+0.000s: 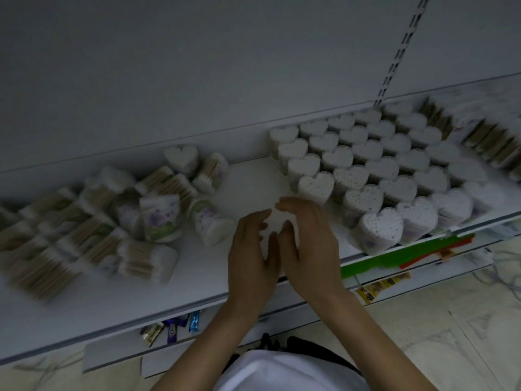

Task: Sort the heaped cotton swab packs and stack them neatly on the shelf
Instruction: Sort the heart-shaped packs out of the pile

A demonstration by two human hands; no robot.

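Many sorted packs: heart-shaped cotton swab packs [375,165] upright in tight diagonal rows, filling the right part of the shelf [248,179] from back wall to front edge.
Far right: wooden-stick swab packs [490,142] lined up just beside the hearts, blurred.
Pack in hand: one white pack [272,224] between both palms, low over bare shelf, just beside the front-left corner of the heart rows.
Left hand [251,255]: fingers curled round the pack's left side, gripping.
Right hand [307,249]: fingers curled over its top and right side, gripping too.
Heap left to sort: jumbled pile [93,221] on the left of the shelf, well apart from the rows; hearts, wooden-stick packs and printed pouches mixed, tilted or on their sides.
Progress, as a judgement: probably past halfway for the hearts; bulk of the heap not yet sorted or stacked.
Step in hand: likely seating this pack as the next heart at the rows' left end.
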